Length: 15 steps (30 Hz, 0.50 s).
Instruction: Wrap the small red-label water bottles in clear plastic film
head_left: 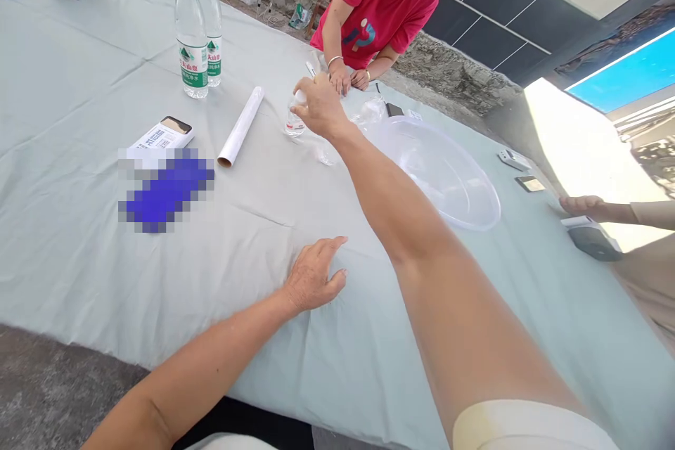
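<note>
My right hand (323, 107) is stretched far across the table, its thumb and fingers curled around the upper part of a small clear bottle (294, 124) with a white top. The hand hides part of the bottle. Nearer to me, my left hand (316, 275) rests on the pale cloth (253, 260), fingers apart and nothing in them. Crumpled clear plastic (323, 153) lies beside the small bottle. To the right of my right forearm is a large clear plastic basin (472, 186). A white roll (241, 128) with a cardboard core lies left of the bottle.
Two green-capped water bottles (191, 49) stand at the back left. A white box (163, 137) and a blurred blue item (166, 190) lie left of the roll. A person in a pink shirt (363, 7) leans at the far edge; another person's hand (585, 207) is at right.
</note>
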Each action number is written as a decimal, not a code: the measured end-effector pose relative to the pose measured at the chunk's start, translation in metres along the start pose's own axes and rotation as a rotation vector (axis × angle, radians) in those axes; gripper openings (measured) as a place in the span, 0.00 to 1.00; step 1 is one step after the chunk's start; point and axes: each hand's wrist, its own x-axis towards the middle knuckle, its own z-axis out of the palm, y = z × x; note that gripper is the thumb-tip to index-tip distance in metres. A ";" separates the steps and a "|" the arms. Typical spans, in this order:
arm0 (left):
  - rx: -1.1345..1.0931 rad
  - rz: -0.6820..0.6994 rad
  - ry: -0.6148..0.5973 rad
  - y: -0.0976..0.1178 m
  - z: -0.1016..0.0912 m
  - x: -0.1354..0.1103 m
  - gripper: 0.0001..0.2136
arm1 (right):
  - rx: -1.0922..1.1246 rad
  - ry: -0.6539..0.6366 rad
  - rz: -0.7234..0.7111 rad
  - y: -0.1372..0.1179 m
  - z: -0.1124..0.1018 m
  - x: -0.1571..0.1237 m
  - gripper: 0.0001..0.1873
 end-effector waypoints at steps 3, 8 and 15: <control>0.010 -0.014 -0.007 -0.001 0.000 0.001 0.26 | 0.066 0.020 -0.041 -0.018 -0.016 -0.049 0.08; 0.023 0.015 -0.018 -0.002 -0.002 0.005 0.23 | 0.153 -0.094 -0.031 -0.060 -0.055 -0.133 0.06; 0.091 -0.082 -0.031 0.006 -0.011 0.010 0.11 | 0.251 -0.163 -0.051 -0.089 -0.075 -0.183 0.10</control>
